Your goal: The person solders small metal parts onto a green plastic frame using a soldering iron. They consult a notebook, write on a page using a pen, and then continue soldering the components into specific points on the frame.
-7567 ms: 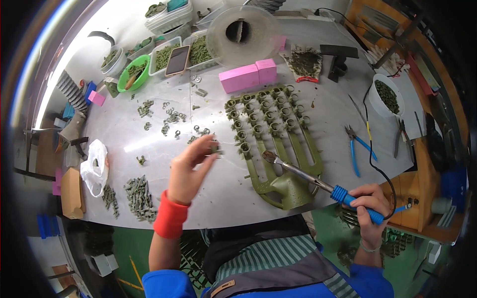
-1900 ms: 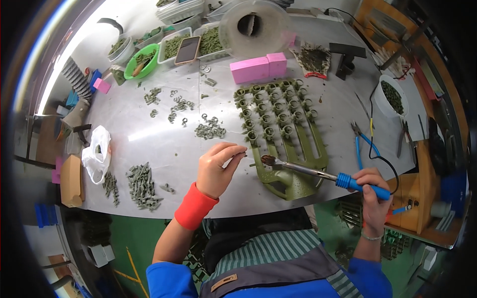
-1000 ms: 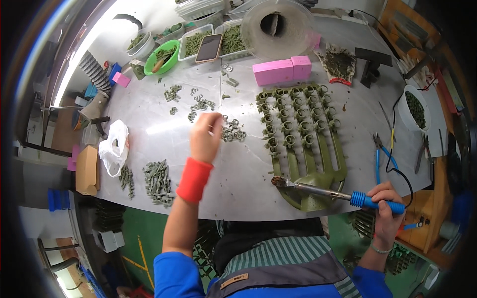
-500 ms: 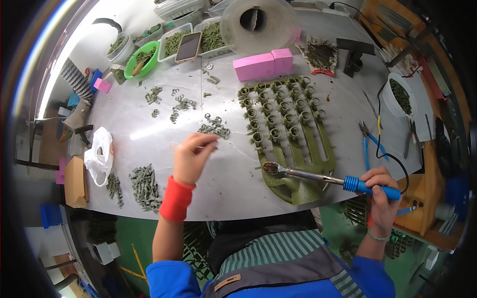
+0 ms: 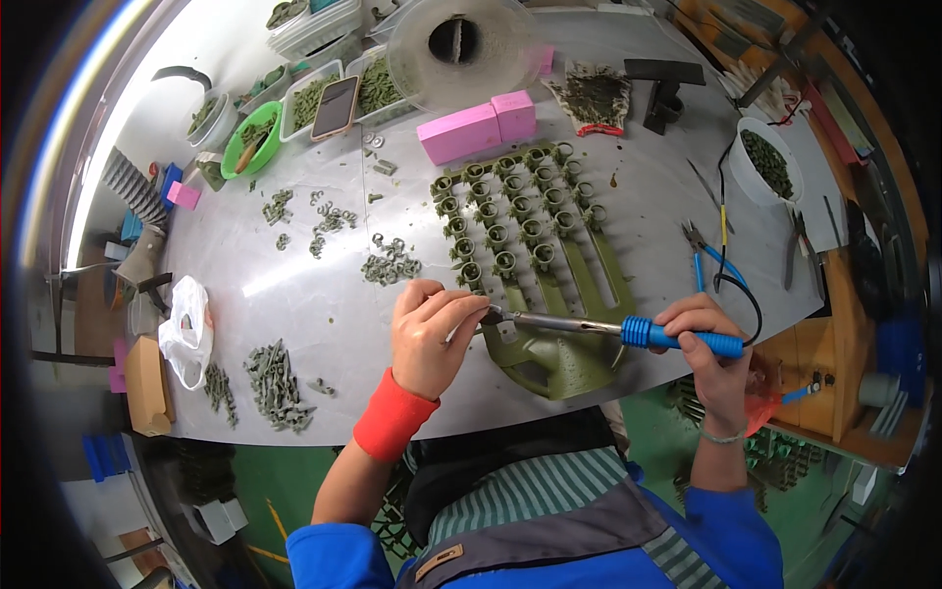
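My right hand (image 5: pixel 708 339) is closed around the blue handle of a soldering iron (image 5: pixel 564 322), whose metal shaft points left and ends in a dark, broad tip. At that tip, the fingers of my left hand (image 5: pixel 429 329) are pinched together; whatever sits between them is too small and hidden to make out. Beneath the iron lies a green comb-shaped frame (image 5: pixel 579 363), its long bars carrying rows of upright green rings. Left of the frame is a loose heap of small green ring-like pieces (image 5: pixel 391 263). A red band circles my left wrist.
Green stick-like pieces (image 5: pixel 277 385) are heaped at the front left, beside a white plastic bag (image 5: pixel 186 329). Pink blocks (image 5: pixel 476 133) stand behind the frame. At the right are blue-handled pliers (image 5: pixel 708 257), a white tub (image 5: pixel 768 162) of green pieces and the iron's cord.
My left hand has moved right and toward me, from beside the ring heap to the iron's tip. The iron has shifted slightly left and up. The whole view has shifted a little.
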Motion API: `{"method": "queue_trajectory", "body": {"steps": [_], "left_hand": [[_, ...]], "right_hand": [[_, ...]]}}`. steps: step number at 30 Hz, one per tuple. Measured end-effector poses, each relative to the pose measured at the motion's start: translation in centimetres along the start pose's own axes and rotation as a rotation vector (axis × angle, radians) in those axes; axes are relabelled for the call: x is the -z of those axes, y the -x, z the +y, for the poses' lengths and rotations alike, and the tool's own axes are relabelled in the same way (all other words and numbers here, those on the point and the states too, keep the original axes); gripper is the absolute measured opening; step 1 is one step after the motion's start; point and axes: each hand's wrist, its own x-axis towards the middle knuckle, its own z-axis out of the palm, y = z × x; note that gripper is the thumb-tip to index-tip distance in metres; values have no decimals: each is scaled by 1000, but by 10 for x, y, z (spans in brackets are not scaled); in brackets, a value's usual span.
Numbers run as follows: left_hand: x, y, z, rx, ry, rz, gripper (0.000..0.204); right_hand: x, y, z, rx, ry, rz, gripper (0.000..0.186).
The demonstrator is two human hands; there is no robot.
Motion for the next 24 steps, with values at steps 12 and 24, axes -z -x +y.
{"method": "queue_trajectory", "body": {"steps": [12, 24], "left_hand": [[8, -10, -54, 307, 167, 148, 9], [12, -23, -122, 229, -380, -185, 13]], "right_hand": [[24, 8, -11, 10, -23, -4, 18], [23, 14, -18, -3, -2, 19, 21]]}}
